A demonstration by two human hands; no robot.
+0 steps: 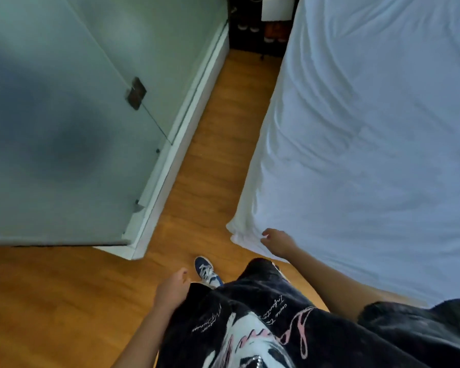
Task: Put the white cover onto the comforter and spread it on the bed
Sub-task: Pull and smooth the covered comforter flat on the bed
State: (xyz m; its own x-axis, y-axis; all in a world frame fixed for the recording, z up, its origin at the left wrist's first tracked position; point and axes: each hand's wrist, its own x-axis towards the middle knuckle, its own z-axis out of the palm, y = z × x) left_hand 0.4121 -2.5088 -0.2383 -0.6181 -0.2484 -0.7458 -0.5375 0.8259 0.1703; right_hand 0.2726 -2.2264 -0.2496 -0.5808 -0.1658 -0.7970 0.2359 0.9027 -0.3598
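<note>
**White cover lies spread on the bed, one corner in hand**

The white cover (369,128) fills the view from 12 to 4 o'clock. At 7 o'clock the left hand (171,286) hangs loosely curled, holding nothing, beside a blue shoe (207,270) on the wood floor (213,155). At 5 o'clock the right hand (278,243) pinches the cover's near corner.

Only writing we can spot is on the dark printed shirt (263,322): some thin white script lines and bigger pink cursive lettering. It's all upside down and too blurry, so we can't really read any of it.
</note>
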